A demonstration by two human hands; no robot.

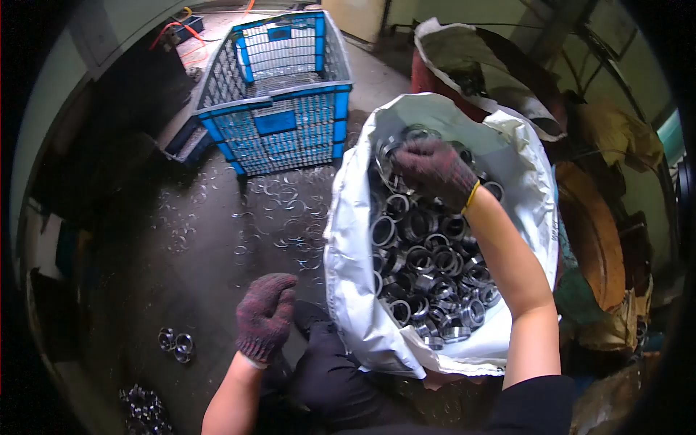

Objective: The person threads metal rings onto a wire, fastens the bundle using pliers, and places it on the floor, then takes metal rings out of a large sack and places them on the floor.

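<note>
My right hand (435, 170), in a dark knit glove, reaches into a white woven sack (344, 225) filled with shiny metal rings (420, 257). Its fingers are closed at the edge of a metal ring (386, 156) near the sack's far left side; the fingertips are partly hidden. My left hand (266, 315), gloved the same way, hovers left of the sack above my leg. Its fingers are curled in, and nothing shows in them.
A blue and grey plastic crate (275, 123) stands beyond the sack. Thin ring scraps (283, 199) litter the dark floor. Several loose rings (176, 344) and a pile of metal parts (143, 409) lie at lower left. Another lined drum (442, 76) stands behind the sack.
</note>
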